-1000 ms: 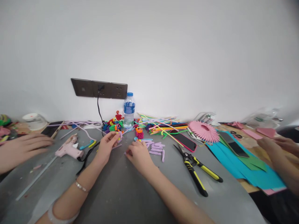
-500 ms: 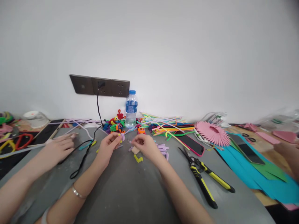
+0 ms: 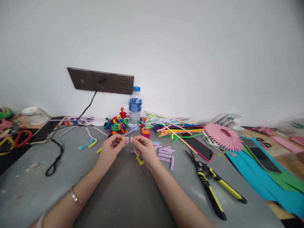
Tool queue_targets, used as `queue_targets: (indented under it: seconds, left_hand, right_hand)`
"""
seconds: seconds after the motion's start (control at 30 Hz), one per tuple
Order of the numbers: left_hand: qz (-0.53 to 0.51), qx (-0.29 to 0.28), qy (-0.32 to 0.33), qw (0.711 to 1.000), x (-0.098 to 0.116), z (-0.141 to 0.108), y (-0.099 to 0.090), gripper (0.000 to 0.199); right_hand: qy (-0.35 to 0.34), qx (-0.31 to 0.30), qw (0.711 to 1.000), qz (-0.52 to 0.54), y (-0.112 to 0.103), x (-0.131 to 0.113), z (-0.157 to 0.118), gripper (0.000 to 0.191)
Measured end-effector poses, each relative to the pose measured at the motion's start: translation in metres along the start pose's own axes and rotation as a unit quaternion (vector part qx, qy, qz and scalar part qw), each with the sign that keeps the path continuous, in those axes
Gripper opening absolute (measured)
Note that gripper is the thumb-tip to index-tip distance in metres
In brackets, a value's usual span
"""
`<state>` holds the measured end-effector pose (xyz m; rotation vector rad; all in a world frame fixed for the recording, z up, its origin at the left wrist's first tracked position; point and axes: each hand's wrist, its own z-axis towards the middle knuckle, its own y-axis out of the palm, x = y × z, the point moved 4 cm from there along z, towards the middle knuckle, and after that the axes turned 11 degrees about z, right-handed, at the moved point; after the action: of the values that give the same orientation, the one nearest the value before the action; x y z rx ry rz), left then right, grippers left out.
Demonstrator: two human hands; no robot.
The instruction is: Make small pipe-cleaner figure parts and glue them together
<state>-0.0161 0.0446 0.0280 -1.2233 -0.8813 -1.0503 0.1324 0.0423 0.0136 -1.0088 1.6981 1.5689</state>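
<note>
My left hand (image 3: 110,150) pinches a small lilac and yellow pipe cleaner piece (image 3: 127,140) between thumb and fingertips. Close by, my right hand (image 3: 146,150) is closed on a short lilac pipe cleaner bit (image 3: 131,139), a small gap away from the other piece. Beneath the right hand lies a bent yellow pipe cleaner piece (image 3: 140,161), partly covered by the fingers. Several folded lilac pipe cleaner pieces (image 3: 165,152) lie just right of that hand.
Behind the hands stand a water bottle (image 3: 135,107), colourful pipe cleaner figures (image 3: 117,125) and a bundle of pipe cleaners (image 3: 180,128). Yellow-black pliers (image 3: 209,180), a pink-edged phone (image 3: 198,147) and a pink paper fan (image 3: 223,136) are at right. A black cord (image 3: 55,161) lies left.
My right hand has risen to meet my left, now holding the lilac bit beside the other piece. Another person's arm at left has gone, and the black cord has shifted left.
</note>
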Motion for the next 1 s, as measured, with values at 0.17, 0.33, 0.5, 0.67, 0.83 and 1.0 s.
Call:
queue_targets:
  seconds: [0.17,0.33,0.5,0.67,0.83,1.0]
  left_hand:
    - [0.014,0.006,0.005,1.000,0.0014,-0.0004,0.0004,0.024]
    - [0.017,0.000,0.013,1.000,0.0007,-0.0008,0.0009,0.022]
    - [0.021,-0.003,0.018,1.000,-0.0017,-0.0012,0.0020,0.022]
    - [0.024,-0.004,0.016,1.000,-0.0016,-0.0015,0.0025,0.022]
    - [0.024,-0.001,0.023,0.999,-0.0002,-0.0019,0.0018,0.021]
    - [0.029,0.005,0.021,0.999,-0.0007,-0.0016,0.0005,0.023]
  right_hand:
    - [-0.002,0.005,1.000,-0.019,0.0000,-0.0009,-0.0008,0.034]
    - [-0.005,0.013,1.000,-0.028,0.0011,-0.0008,-0.0009,0.033]
    - [-0.013,0.012,0.999,-0.038,-0.0005,0.0001,-0.0002,0.031]
    - [-0.017,0.012,0.999,-0.041,-0.0009,0.0003,-0.0003,0.032]
    - [-0.022,0.006,0.999,-0.044,0.0007,0.0002,-0.0009,0.034]
    - [-0.025,0.006,0.998,-0.053,0.0000,-0.0002,-0.0020,0.034]
